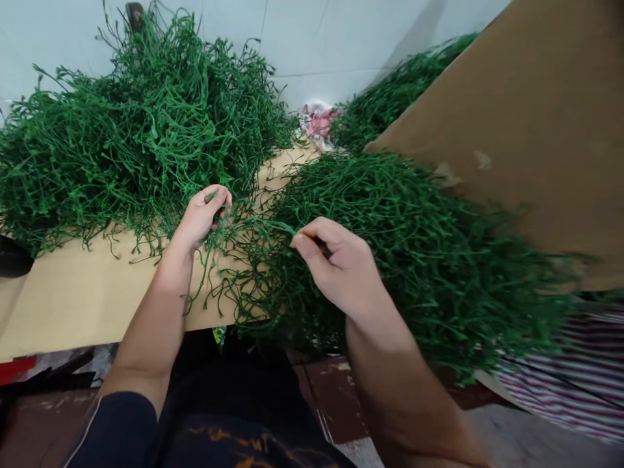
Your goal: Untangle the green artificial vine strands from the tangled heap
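Note:
Thin green stems with small forked tips lie in two large heaps on a tan cardboard sheet (88,286). My left hand (207,211), at the front edge of the left heap (166,123), has its fingers curled round some green stems. Pinched between thumb and forefinger of my right hand (336,260) is the end of a green stem (275,225), which stretches left toward my left hand. The right heap (414,240) lies behind and beside my right hand. Loose stems are scattered between the two hands.
A large brown cardboard panel (526,130) slants at the right, with more green stems (390,97) behind it. A pink and white cloth (319,123) lies by the pale wall (312,39). Striped fabric (570,370) is at the lower right, a black object (14,257) at the left edge.

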`<state>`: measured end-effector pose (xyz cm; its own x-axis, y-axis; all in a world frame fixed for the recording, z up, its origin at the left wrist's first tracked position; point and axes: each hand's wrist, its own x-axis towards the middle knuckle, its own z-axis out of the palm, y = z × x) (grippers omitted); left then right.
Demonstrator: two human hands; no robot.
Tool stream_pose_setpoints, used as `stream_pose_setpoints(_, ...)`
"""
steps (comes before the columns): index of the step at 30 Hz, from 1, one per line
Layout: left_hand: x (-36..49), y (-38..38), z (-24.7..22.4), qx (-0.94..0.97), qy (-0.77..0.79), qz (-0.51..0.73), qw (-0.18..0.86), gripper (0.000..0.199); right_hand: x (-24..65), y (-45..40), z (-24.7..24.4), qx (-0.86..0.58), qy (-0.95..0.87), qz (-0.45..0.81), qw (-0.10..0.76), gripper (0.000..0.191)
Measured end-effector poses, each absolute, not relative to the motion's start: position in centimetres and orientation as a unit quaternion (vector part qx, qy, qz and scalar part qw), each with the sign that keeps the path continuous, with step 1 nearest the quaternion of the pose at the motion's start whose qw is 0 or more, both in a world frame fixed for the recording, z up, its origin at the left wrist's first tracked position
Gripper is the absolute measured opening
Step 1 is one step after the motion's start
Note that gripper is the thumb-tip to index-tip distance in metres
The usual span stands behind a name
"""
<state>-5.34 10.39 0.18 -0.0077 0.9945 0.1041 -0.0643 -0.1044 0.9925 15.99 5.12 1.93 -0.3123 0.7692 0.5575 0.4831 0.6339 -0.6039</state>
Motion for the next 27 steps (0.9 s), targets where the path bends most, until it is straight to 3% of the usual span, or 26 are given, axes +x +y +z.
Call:
stream_pose_setpoints(6, -5.7, 9.5, 0.6, 0.563, 0.398, 0.522, 0.503, 0.040, 15.5, 5.7, 1.4, -0.373, -0.797, 0.178, 0.441, 0.006)
stream_pose_setpoints(13, -5.9, 8.9, 1.2, 0.669, 0.385, 0.434, 0.464, 0.045, 15.3, 5.8, 1.2, -0.374, -0.790, 0.158, 0.459, 0.005)
stream_pose_setpoints(21, -5.3, 8.4, 1.8, 0.685, 0.392, 0.390, 0.474, 0.034, 15.4, 5.9, 1.0, -0.409, -0.758, 0.137, 0.489, 0.006)
stream_pose_setpoints(27, -5.3, 8.5, 1.6, 0.659, 0.426, 0.424, 0.453, 0.029, 15.5, 5.9, 1.1, -0.406, -0.759, 0.126, 0.493, 0.006)
